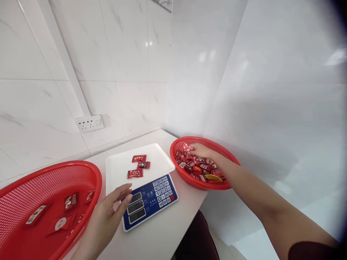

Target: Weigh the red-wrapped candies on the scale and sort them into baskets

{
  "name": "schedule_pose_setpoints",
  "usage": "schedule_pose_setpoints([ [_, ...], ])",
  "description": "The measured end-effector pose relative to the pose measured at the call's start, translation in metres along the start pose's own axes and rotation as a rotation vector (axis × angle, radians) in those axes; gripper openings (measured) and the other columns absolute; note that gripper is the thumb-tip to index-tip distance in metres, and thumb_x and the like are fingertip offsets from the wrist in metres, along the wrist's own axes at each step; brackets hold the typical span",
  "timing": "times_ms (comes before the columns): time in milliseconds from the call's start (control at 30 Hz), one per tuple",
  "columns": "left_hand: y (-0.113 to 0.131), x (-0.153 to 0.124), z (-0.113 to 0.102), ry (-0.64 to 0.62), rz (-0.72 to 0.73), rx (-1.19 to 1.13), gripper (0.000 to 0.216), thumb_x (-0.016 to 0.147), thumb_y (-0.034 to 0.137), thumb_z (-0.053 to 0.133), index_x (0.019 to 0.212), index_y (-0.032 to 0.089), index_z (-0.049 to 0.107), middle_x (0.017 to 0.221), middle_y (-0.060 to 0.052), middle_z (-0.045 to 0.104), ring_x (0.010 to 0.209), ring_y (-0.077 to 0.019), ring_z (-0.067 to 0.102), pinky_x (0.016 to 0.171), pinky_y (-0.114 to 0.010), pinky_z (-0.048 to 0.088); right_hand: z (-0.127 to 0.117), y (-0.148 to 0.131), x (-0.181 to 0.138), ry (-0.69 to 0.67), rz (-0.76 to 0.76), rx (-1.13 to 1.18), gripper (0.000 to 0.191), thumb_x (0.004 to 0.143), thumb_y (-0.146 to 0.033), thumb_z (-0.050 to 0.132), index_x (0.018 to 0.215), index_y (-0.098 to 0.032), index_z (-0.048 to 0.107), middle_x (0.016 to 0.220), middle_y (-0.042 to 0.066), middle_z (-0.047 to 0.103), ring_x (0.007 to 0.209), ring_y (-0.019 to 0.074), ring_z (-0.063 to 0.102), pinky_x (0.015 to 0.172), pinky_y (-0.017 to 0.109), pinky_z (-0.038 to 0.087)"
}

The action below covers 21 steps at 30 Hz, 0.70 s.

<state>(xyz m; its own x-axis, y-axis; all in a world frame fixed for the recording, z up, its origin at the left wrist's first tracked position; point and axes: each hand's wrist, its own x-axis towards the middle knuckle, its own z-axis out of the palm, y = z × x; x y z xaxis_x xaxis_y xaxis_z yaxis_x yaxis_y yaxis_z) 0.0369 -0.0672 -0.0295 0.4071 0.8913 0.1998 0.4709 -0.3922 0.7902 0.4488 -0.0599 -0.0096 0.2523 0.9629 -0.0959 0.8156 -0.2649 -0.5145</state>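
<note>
My right hand [202, 150] reaches into a red plastic basket [217, 144] at the right, its fingers closed on a pink-and-red wrapped candy [186, 147]. Under it lies a heap of small red-wrapped candies [196, 169]. Thumb and fingers apart, my left hand [115, 206] hovers with nothing in it by the near left edge of a digital scale [150, 202]. On the scale's white pan [119, 166] lie a few red packets, among them a candy [135, 173] nearest my left hand. The basket hides part of my right fingers.
A larger red basket [86, 169] with several wrapped candies [61, 224] stands at the left. All of this rests on a white table [159, 240] set in a corner against a tiled wall [130, 104]. A power socket [89, 123] is on that wall.
</note>
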Motion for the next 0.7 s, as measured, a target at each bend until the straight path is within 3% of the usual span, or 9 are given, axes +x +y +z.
schedule_pose_setpoints([
  [167, 0.004, -0.001, 0.001, -0.028, 0.002, -0.007, 0.040, 0.079, 0.048, 0.050, 0.110, 0.024, 0.058, 0.102, -0.004, 0.069, 0.099, -0.0208, 0.063, 0.083, -0.031, 0.052, -0.004, -0.039, -0.004, 0.005, -0.098, 0.173, 0.018, 0.081, -0.033, 0.053, 0.088, -0.017, 0.056, 0.082, 0.001, 0.064, 0.066, 0.0127, 0.060, 0.051, 0.021, 0.050],
  [400, 0.010, -0.003, -0.003, -0.050, -0.024, -0.002, 0.040, 0.082, 0.046, 0.047, 0.113, 0.023, 0.056, 0.107, -0.005, 0.067, 0.102, -0.0200, 0.061, 0.085, -0.031, 0.051, 0.031, -0.110, 0.002, -0.148, -0.178, 0.216, 0.018, 0.069, -0.031, 0.067, 0.072, -0.016, 0.057, 0.067, 0.000, 0.062, 0.057, 0.0140, 0.061, 0.043, 0.020, 0.050],
  [567, 0.013, -0.003, -0.005, -0.051, -0.031, 0.004, 0.038, 0.083, 0.044, 0.046, 0.114, 0.024, 0.055, 0.106, -0.005, 0.067, 0.102, -0.0196, 0.060, 0.086, -0.033, 0.050, 0.057, -0.126, 0.018, -0.188, -0.145, 0.183, 0.032, 0.067, -0.036, 0.071, 0.091, -0.016, 0.063, 0.080, 0.005, 0.066, 0.054, 0.0118, 0.060, 0.041, 0.018, 0.049],
  [700, 0.013, -0.004, -0.007, -0.042, -0.022, -0.030, 0.037, 0.083, 0.043, 0.046, 0.113, 0.022, 0.055, 0.105, -0.006, 0.067, 0.103, -0.0200, 0.060, 0.085, -0.033, 0.050, 0.059, -0.126, 0.020, -0.150, -0.125, 0.191, 0.042, 0.071, -0.042, 0.068, 0.104, -0.017, 0.061, 0.090, 0.009, 0.065, 0.052, 0.0107, 0.059, 0.042, 0.019, 0.050],
])
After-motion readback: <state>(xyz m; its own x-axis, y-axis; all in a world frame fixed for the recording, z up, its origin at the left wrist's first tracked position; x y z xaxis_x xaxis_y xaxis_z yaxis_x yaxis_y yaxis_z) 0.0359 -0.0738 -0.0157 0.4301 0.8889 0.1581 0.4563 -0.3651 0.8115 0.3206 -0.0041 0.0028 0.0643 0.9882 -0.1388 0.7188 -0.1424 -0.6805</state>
